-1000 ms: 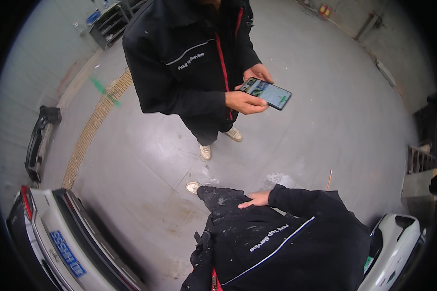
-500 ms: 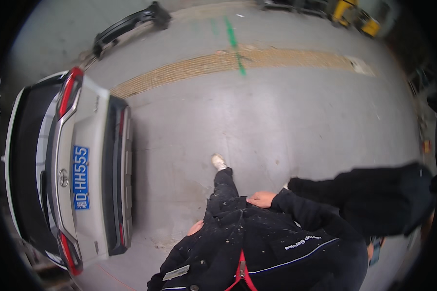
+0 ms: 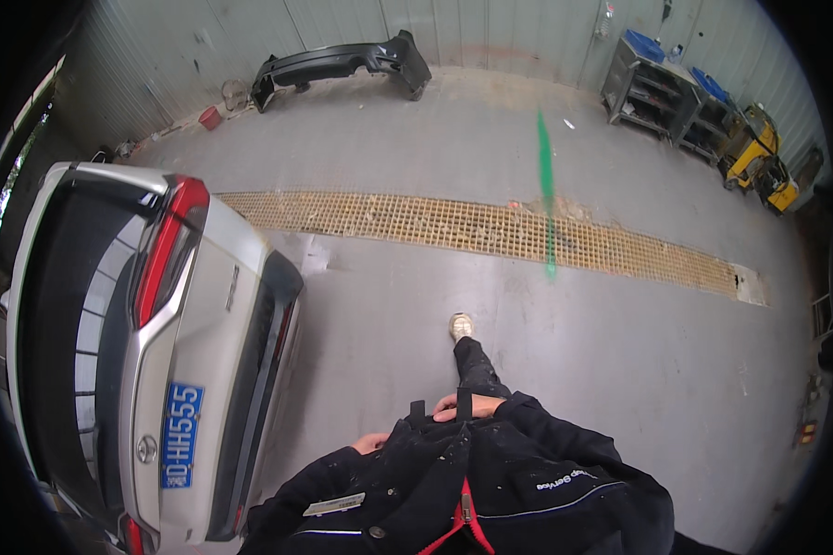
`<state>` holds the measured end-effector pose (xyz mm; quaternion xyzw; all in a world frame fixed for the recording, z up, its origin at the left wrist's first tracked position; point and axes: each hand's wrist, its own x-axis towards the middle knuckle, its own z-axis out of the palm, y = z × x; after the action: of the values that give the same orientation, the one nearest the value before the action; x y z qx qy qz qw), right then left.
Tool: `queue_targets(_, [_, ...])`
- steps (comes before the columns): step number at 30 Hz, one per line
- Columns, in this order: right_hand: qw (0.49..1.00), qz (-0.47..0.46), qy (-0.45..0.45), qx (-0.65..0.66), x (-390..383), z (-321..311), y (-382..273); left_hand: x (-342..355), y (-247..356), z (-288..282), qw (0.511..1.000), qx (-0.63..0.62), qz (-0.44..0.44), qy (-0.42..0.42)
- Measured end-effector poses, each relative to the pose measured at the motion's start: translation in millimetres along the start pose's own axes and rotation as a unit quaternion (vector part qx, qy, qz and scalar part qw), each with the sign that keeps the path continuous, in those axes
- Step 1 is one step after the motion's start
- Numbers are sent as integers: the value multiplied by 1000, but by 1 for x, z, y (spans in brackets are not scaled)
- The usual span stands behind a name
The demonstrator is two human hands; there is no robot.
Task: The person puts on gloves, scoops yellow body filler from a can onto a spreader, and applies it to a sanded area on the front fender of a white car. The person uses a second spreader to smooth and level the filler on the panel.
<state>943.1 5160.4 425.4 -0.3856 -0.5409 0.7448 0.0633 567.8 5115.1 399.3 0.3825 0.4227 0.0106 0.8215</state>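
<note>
Soft, even light leaves a pale sheen on the floor [image 3: 393, 289]; the wall [image 3: 500, 35] bows, all 4 corners black.

From my head, the left fisheye looks steeply down past my nearby zip jacket [image 3: 514, 499] at six o'clock toward the farther corrugated wall [image 3: 491, 37] at twelve.
</note>
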Motion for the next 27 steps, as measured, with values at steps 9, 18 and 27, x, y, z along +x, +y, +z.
queue_targets(9, [982,-79,-159,67,261,-393,-276,125,370,-260,997,-21,18,69])
queue_targets(18, [968,26,-200,-150,610,-701,-462,258,644,-604,990,47,14,132])
queue_targets(27, [974,-19,-141,-177,910,-994,-789,260,981,-965,978,-69,50,192])
